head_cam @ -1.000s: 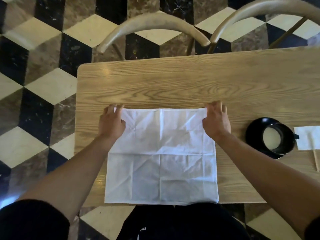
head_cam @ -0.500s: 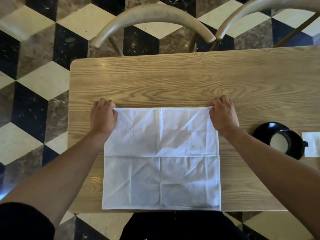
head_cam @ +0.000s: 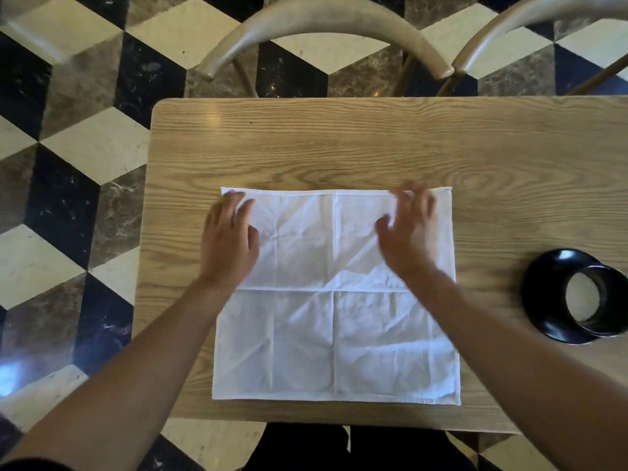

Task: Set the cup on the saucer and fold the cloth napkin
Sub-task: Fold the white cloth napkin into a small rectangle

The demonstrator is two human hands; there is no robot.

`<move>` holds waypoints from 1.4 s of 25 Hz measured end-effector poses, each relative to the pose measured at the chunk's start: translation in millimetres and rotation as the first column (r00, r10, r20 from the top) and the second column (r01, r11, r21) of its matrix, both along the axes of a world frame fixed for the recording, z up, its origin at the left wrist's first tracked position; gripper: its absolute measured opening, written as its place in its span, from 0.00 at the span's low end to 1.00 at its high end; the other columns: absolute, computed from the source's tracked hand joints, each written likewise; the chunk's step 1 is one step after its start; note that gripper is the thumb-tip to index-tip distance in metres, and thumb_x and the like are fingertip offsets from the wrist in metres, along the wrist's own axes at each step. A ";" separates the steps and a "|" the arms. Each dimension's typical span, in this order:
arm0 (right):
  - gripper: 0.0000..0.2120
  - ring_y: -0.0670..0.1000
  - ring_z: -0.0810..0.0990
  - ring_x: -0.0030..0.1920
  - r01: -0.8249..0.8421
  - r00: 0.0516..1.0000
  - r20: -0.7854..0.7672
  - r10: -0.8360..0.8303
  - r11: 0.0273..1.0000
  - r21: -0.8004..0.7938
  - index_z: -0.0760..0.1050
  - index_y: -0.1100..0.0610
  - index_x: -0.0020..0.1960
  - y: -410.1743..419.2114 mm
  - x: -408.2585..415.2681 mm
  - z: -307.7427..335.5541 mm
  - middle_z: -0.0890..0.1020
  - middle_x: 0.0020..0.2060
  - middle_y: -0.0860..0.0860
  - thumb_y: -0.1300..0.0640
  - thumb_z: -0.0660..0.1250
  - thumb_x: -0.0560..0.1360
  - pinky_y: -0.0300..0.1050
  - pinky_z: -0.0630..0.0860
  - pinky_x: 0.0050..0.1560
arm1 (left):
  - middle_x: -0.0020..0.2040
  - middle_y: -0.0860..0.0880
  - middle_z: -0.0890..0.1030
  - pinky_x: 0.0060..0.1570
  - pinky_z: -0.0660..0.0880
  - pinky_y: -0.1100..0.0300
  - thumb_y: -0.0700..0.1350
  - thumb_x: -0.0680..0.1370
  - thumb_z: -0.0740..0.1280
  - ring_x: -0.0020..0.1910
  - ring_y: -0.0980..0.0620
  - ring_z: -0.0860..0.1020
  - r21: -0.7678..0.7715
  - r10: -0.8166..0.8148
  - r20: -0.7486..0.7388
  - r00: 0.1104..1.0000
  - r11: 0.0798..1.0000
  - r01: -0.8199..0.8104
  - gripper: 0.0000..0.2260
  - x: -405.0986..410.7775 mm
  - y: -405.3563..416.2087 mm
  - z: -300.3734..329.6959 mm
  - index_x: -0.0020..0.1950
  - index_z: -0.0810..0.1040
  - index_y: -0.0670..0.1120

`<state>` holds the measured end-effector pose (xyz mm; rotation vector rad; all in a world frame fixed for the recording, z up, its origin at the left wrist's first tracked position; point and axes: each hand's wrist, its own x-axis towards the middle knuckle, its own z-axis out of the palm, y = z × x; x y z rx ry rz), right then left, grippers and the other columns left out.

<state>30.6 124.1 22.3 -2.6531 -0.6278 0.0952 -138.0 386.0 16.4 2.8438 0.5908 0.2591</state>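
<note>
While the white cloth napkin (head_cam: pixel 336 294) lies spread flat near the middle of the wooden table (head_cam: pixel 339 147), its near edge close to the table's 6 o'clock edge, both of the person's hands are over its far half. Creases cross the cloth, marking it into quarters, with fainter diagonal lines.

The left hand (head_cam: pixel 229 239) is at the napkin's 10 o'clock corner, palm down, fingers straight and together, pointing to 12 o'clock; it holds nothing, and its outer side overhangs the cloth's left edge. Its forearm runs back toward 7 o'clock.

The right hand (head_cam: pixel 409 232) is at about 1 o'clock on the napkin, palm down, fingers spread wide and blurred, gripping nothing. Whether it touches the cloth cannot be told. Its forearm crosses the napkin's right side toward 5 o'clock.

At 3 o'clock of the napkin, well apart from it, the black cup (head_cam: pixel 588 295) sits on the black saucer (head_cam: pixel 540 287), partly cut by the frame edge.

Two curved chair backs (head_cam: pixel 326 18) stand beyond the table at 12 o'clock, over a patterned tiled floor (head_cam: pixel 68 164).
</note>
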 end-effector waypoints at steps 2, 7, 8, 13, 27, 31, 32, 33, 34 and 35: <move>0.25 0.66 0.68 0.73 -0.200 0.979 -0.039 0.202 0.978 0.054 0.72 0.63 0.69 38.2 -54.6 -5.7 0.73 0.71 0.63 0.57 0.64 0.74 0.65 0.61 0.75 | 0.76 0.39 0.70 0.75 0.64 0.43 0.42 0.80 0.57 0.77 0.38 0.65 -0.059 -0.118 -0.058 0.991 0.992 0.114 0.22 -20.8 -12.4 -11.4 0.74 0.71 0.39; 0.27 0.60 0.59 0.80 -0.322 0.945 -0.065 0.321 0.947 -0.013 0.65 0.59 0.78 109.4 -125.6 -21.1 0.65 0.78 0.58 0.51 0.58 0.81 0.59 0.51 0.80 | 0.81 0.41 0.61 0.80 0.56 0.44 0.52 0.83 0.54 0.82 0.41 0.57 -0.035 -0.103 -0.186 0.977 0.995 0.099 0.27 -32.6 -18.0 -32.1 0.80 0.61 0.41; 0.28 0.60 0.59 0.80 -0.315 0.947 -0.073 0.312 0.949 -0.029 0.64 0.59 0.78 110.3 -124.6 -26.0 0.64 0.79 0.58 0.50 0.58 0.81 0.59 0.51 0.80 | 0.82 0.41 0.60 0.80 0.55 0.44 0.53 0.83 0.54 0.82 0.41 0.56 -0.007 -0.098 -0.196 0.976 0.995 0.098 0.27 -32.3 -17.7 -33.1 0.81 0.61 0.42; 0.33 0.58 0.54 0.81 -0.364 0.931 -0.053 0.361 0.915 -0.172 0.57 0.57 0.81 28.6 -81.9 -39.6 0.58 0.81 0.56 0.42 0.55 0.81 0.60 0.50 0.80 | 0.83 0.44 0.55 0.80 0.52 0.44 0.53 0.83 0.54 0.83 0.43 0.53 0.052 -0.103 -0.212 0.972 0.992 0.117 0.29 -35.8 -18.1 -33.2 0.83 0.56 0.45; 0.34 0.61 0.53 0.81 -0.285 0.959 -0.033 0.283 0.955 -0.088 0.58 0.63 0.80 66.6 -137.1 -24.7 0.58 0.81 0.60 0.46 0.58 0.81 0.62 0.50 0.80 | 0.84 0.45 0.53 0.81 0.51 0.44 0.57 0.83 0.50 0.83 0.45 0.50 0.057 -0.071 -0.241 0.968 0.995 0.087 0.30 -33.0 -19.3 -35.6 0.83 0.54 0.46; 0.35 0.57 0.52 0.82 -0.378 0.925 -0.034 0.378 0.911 -0.165 0.56 0.60 0.81 28.4 -135.4 -37.5 0.56 0.82 0.56 0.42 0.57 0.81 0.61 0.52 0.80 | 0.84 0.46 0.54 0.81 0.51 0.45 0.56 0.83 0.51 0.83 0.45 0.51 0.046 -0.082 -0.214 0.973 0.995 0.094 0.30 -33.9 -17.4 -34.1 0.83 0.55 0.46; 0.36 0.56 0.52 0.82 -0.333 0.942 -0.035 0.333 0.922 -0.195 0.55 0.59 0.81 0.8 -120.5 -40.2 0.55 0.82 0.55 0.41 0.56 0.81 0.60 0.52 0.80 | 0.84 0.46 0.54 0.81 0.50 0.45 0.56 0.83 0.51 0.83 0.45 0.51 0.041 -0.087 -0.211 0.974 0.994 0.097 0.30 -34.3 -16.9 -34.2 0.83 0.54 0.46; 0.36 0.56 0.52 0.82 -0.272 0.961 -0.021 0.274 0.935 -0.227 0.54 0.59 0.82 -29.4 -104.0 -40.5 0.55 0.82 0.56 0.40 0.55 0.81 0.59 0.52 0.80 | 0.84 0.46 0.53 0.81 0.50 0.46 0.56 0.83 0.51 0.83 0.45 0.51 0.037 -0.091 -0.207 0.974 0.994 0.101 0.30 -34.7 -16.5 -34.1 0.83 0.54 0.47; 0.36 0.56 0.52 0.82 -0.210 0.977 -0.021 0.212 0.944 -0.254 0.54 0.59 0.82 -58.8 -87.8 -40.1 0.55 0.82 0.56 0.40 0.54 0.81 0.59 0.52 0.80 | 0.84 0.46 0.53 0.81 0.50 0.46 0.56 0.83 0.52 0.83 0.45 0.51 0.033 -0.092 -0.200 0.976 0.994 0.100 0.30 -35.3 -16.3 -34.0 0.83 0.54 0.47; 0.36 0.56 0.52 0.82 -0.172 0.985 -0.026 0.172 0.946 -0.274 0.54 0.60 0.82 -83.0 -73.8 -39.1 0.55 0.82 0.56 0.40 0.53 0.81 0.59 0.53 0.80 | 0.84 0.47 0.54 0.81 0.50 0.46 0.56 0.83 0.52 0.83 0.46 0.51 0.031 -0.090 -0.196 0.976 0.995 0.098 0.30 -35.8 -16.4 -34.1 0.83 0.54 0.47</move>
